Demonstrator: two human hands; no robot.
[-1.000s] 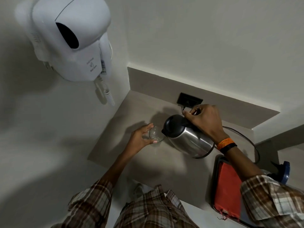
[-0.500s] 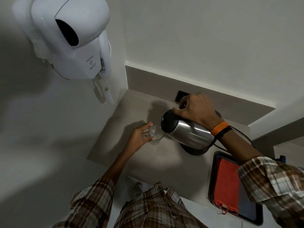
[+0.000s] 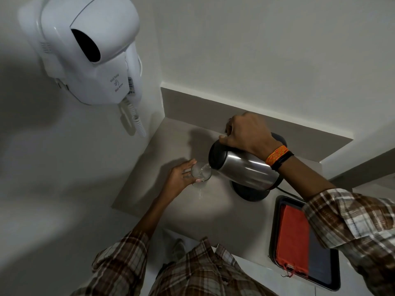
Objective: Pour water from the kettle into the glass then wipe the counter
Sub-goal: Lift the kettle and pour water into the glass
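Head view: we see both hands over the grey desk (image 3: 149,197).
Writing: on the white wall dryer (image 3: 89,50) we read "Wall hung" and "Hair dryer"; its small side sticker is too small to read.
Kettle (image 3: 243,169): steel body tipped, long axis running from upper left to lower right, spout pointing left and down at the glass (image 3: 202,173); water streams in.
Right hand (image 3: 248,133): we see it wrapped round the kettle's handle.
Left hand (image 3: 181,178): fingers curled round the glass, which stands on the desk.
Base (image 3: 250,192): black, under the kettle's rear.
Tray (image 3: 329,276): dark, holding a red cloth (image 3: 292,240), at our right.
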